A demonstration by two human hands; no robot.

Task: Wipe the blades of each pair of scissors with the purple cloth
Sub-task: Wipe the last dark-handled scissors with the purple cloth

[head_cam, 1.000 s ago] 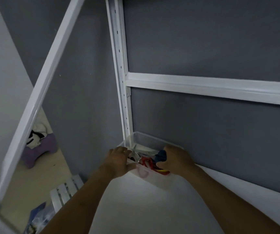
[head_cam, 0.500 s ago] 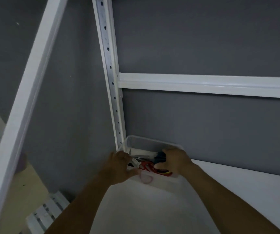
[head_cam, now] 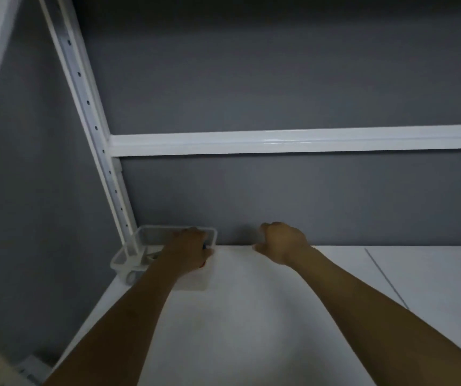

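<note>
A clear plastic bin (head_cam: 140,232) sits in the back left corner of the white shelf (head_cam: 251,316), against the grey wall. My left hand (head_cam: 187,250) reaches into the bin with its fingers curled down near the right rim. It covers most of the contents. Only a sliver of blue scissor handle (head_cam: 203,247) shows at the hand's edge, and whether the fingers hold it is hidden. My right hand (head_cam: 282,242) hovers to the right of the bin, near the wall, fingers curled and holding nothing. No purple cloth is in view.
A white perforated rack upright (head_cam: 95,129) rises just behind the bin. A white crossbar (head_cam: 279,140) runs right from it, above the hands. The shelf's left edge drops off beside the bin. A thin seam (head_cam: 385,277) crosses the shelf at the right.
My right hand has come out of the bin and moved right, holding nothing. My left hand has shifted from the bin's front left edge to over its inside. The view has swung right.
</note>
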